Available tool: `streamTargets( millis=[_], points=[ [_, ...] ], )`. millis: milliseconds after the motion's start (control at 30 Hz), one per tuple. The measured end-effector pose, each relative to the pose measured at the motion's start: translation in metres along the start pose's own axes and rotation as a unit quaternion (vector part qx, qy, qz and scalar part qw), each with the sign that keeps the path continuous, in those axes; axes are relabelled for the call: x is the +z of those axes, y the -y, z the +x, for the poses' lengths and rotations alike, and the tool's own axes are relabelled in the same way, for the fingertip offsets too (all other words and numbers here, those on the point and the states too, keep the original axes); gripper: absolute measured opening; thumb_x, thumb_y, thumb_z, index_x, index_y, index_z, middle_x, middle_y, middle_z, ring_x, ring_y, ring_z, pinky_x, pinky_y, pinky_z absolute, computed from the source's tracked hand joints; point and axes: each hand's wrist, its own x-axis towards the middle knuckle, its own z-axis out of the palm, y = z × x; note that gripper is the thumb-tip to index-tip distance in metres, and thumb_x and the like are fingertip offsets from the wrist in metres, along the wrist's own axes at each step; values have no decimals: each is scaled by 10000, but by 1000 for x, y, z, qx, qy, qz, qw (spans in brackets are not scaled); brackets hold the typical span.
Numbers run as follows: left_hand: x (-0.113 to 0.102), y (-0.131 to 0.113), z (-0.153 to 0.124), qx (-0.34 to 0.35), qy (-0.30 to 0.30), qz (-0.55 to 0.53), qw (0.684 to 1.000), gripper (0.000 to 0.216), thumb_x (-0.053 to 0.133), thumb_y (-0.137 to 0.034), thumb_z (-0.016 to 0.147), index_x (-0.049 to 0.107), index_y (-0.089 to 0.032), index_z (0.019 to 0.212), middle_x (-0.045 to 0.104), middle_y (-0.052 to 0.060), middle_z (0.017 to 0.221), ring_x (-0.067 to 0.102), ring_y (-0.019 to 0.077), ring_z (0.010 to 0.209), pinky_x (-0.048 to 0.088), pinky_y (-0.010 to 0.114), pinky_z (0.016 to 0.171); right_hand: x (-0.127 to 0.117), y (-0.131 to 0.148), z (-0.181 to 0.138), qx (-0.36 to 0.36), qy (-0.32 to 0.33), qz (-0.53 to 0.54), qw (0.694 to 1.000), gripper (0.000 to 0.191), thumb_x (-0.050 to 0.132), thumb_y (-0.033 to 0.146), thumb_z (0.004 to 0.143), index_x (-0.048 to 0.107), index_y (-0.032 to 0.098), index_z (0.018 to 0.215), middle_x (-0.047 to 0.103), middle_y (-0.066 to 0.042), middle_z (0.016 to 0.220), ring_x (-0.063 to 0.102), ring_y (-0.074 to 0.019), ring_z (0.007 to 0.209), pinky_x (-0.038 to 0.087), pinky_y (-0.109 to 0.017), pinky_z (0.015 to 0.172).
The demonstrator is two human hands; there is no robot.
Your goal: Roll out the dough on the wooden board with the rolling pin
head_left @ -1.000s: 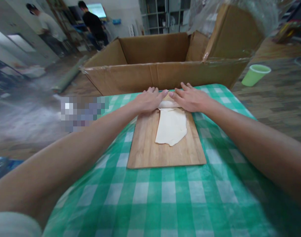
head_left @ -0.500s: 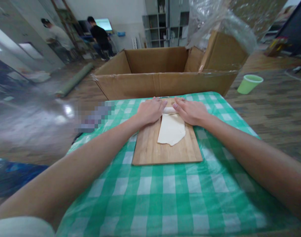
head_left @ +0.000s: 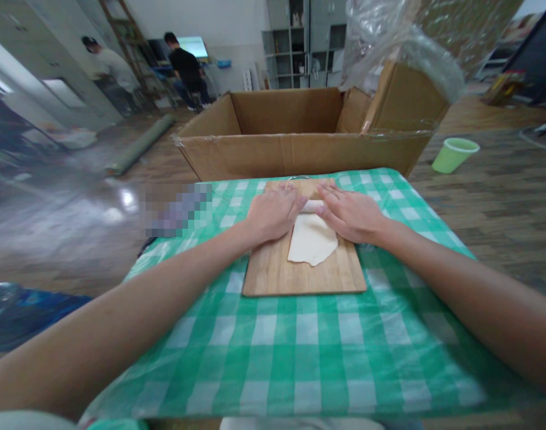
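A pale cylinder that looks like a rolling pin (head_left: 312,206) lies crosswise at the far edge of a thin, cream-coloured sheet of dough (head_left: 312,240). Both its ends are hidden beneath my hands. My left hand (head_left: 276,214) rests palm down on its left end, fingers stretched forward. Over the right end lies my right hand (head_left: 351,214), also flat with straight fingers, its thumb reaching inward. The dough has an uneven near edge and sits on a wooden cutting board (head_left: 273,275).
A green-and-white checked cloth (head_left: 299,352) covers the table. Beyond its far edge stands a large open cardboard box (head_left: 290,149), with plastic wrap (head_left: 434,54) at its right. A green bucket (head_left: 455,156) is on the floor to the right. Two people are in the background.
Both hands and the pale cylinder have come slightly nearer to me over the board. The camera view has shifted a little.
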Motion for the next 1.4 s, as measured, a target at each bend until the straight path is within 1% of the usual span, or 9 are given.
streamTargets(
  millis=[167,267,367,500,733,1000,1133,1267,1400],
  points=[
    [-2,-4,-12,14,1,-7,1000,682,129,-494,1124,481,-73,1529,483,195,1628,469,305,1512,405,454,1203,1,5,-10,-22,-10,6,1000,905,183,659,1075,375,-47,1606,322,-266,1689,348,-367,1570,348,-511,1246],
    [-4,-7,-17,19,-4,-6,1000,701,151,-507,1120,450,-43,1553,496,207,1616,451,307,1525,367,453,1236,0,8,-16,-28,-17,6,999,910,192,667,1069,400,-47,1593,342,-275,1675,358,-373,1565,341,-534,1250],
    [-3,-9,-25,31,-13,4,999,690,195,-483,1118,437,-17,1565,454,215,1643,422,312,1543,310,449,1276,-3,14,-24,-31,-22,-1,999,905,212,682,1063,410,-20,1598,369,-255,1672,364,-366,1563,343,-526,1253],
    [-2,-13,-39,43,-34,7,998,656,235,-460,1113,450,-32,1562,443,199,1655,403,291,1555,247,445,1308,-6,25,-38,-31,-26,-18,999,943,251,724,1044,399,-18,1607,351,-251,1687,368,-374,1560,338,-508,1258],
    [-9,-27,-75,62,-45,6,997,668,282,-466,1099,402,-19,1581,448,222,1644,404,306,1548,251,469,1305,-10,50,-70,-49,-44,-26,997,999,350,759,1008,382,-40,1606,420,-278,1645,393,-406,1536,305,-537,1270],
    [-21,-37,-99,80,-51,1,995,661,370,-468,1073,420,-14,1551,473,248,1609,423,336,1526,287,507,1289,-14,69,-93,-64,-69,-18,995,984,397,745,1003,430,-56,1572,413,-306,1635,390,-432,1531,344,-582,1247],
    [-28,-37,-110,91,-45,-19,995,661,398,-472,1059,410,-40,1559,486,241,1595,438,340,1513,332,519,1267,-18,75,-103,-77,-69,2,995,949,432,726,1002,441,-30,1577,436,-291,1628,390,-425,1535,347,-590,1251],
    [-34,-38,-121,101,-50,-46,993,640,440,-486,1042,427,-95,1549,502,213,1585,432,332,1519,330,512,1278,-22,77,-111,-90,-74,32,993,903,460,711,1000,446,29,1592,458,-260,1625,401,-406,1535,350,-609,1249],
    [-36,-39,-118,93,-51,-60,993,573,412,-487,1060,486,-118,1492,530,196,1558,464,318,1491,355,489,1269,-24,70,-106,-73,-61,68,993,852,434,696,1023,473,51,1579,479,-236,1619,424,-372,1528,362,-581,1251]
  ],
)
